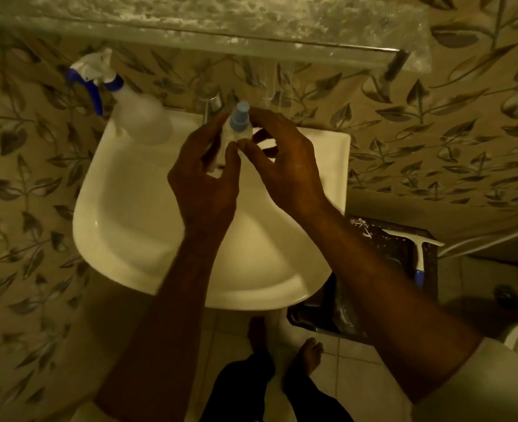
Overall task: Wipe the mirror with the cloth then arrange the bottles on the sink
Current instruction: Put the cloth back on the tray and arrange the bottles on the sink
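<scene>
Both hands hold a small bottle (236,129) over the back of the sink (123,233).

The left hand (204,181) grips the bottle's body from the left, fingers curled round it; the right hand (285,166) pinches it from the right with thumb and fingertips. The bottle stands upright, blue cap on top, just in front of the tap (213,102). A spray bottle (136,117) with a blue trigger stands on the sink's back left corner, apart from both hands. A squeegee (417,257) lies in a dark tray (321,321) right of the sink.
</scene>
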